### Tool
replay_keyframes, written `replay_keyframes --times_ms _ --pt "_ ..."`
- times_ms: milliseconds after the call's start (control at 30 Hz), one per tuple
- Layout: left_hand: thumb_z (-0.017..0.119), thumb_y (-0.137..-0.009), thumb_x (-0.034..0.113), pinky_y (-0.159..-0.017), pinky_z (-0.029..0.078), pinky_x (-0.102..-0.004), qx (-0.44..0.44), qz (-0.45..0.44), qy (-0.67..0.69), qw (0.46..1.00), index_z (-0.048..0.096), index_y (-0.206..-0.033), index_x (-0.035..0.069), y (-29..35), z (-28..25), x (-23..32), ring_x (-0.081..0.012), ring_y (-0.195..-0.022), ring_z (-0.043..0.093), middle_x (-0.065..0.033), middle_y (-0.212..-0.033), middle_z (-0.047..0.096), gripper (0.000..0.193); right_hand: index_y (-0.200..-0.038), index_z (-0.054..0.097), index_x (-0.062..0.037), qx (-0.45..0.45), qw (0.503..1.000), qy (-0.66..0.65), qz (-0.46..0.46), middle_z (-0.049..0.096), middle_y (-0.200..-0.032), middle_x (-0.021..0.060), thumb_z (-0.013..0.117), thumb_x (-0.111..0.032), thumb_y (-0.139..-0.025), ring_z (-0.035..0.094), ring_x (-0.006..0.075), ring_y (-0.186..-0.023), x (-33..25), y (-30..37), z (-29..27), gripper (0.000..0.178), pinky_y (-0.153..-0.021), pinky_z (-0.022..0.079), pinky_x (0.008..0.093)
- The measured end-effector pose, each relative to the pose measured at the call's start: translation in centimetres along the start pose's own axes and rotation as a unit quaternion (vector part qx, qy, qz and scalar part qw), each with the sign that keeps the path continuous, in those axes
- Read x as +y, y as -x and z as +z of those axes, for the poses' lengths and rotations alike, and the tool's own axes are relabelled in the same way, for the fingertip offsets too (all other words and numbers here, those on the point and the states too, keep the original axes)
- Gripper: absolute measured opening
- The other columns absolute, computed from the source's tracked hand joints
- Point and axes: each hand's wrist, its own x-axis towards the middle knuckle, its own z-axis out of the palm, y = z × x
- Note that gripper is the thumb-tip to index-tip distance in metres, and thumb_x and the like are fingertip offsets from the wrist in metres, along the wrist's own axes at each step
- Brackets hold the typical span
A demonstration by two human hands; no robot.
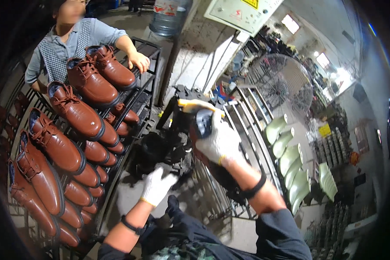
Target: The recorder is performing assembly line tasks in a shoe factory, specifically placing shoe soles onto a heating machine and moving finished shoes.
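My right hand, in a white work glove, grips a brown leather shoe with a yellowish sole and holds it over a dark machine. My left hand, also gloved, hovers lower with its fingers spread and nothing in it, just in front of the machine. To the left stands a black wire rack with several brown laced shoes lined up on its shelves.
Another person in a grey shirt and checked apron stands behind the rack, one hand on its top rail. Pale green shoe lasts hang on a rack at right. A large round fan and a water bottle stand farther back.
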Motion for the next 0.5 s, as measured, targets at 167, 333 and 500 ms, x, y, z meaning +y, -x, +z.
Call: replay_keyframes --times_ms 167,333,500 --pt "0.061 -0.103 0.005 -0.089 0.055 -0.0274 -0.056 -0.031 0.511 0.857 0.063 -0.117 -0.001 -5.8 4.5 8.6 -0.0143 -0.096 0.064 -0.0063 -0.111 0.069 0.016 -0.151 0.034 0.005 0.021 0.991 -0.083 -0.099 0.069 -0.116 0.0279 0.08 -0.042 -0.078 0.071 0.0414 -0.102 4.3 0.0 2.0 0.098 -0.09 0.057 0.0442" --pt "0.067 -0.099 0.006 -0.094 0.056 -0.0284 0.007 -0.068 0.586 0.808 0.049 -0.144 -0.003 -5.7 8.6 9.9 -0.016 -0.106 0.066 -0.01 -0.119 0.067 0.05 -0.134 0.063 -0.0015 -0.296 0.697 -0.644 0.107 0.072 -0.118 0.005 0.07 -0.024 -0.099 0.067 0.0129 -0.101 9.1 2.3 3.5 0.042 -0.093 0.055 0.032" --pt "0.044 -0.107 0.034 -0.111 0.05 -0.0453 -0.166 -0.189 0.868 0.429 0.064 -0.123 -0.007 -5.5 7.0 2.7 -0.033 -0.116 0.067 -0.0218 -0.122 0.069 0.049 -0.133 0.061 0.0003 -0.255 0.666 -0.689 0.132 0.07 -0.121 0.0051 0.072 -0.013 -0.098 0.064 0.01 -0.104 8.8 2.6 6.1 0.039 -0.095 0.053 0.0289"
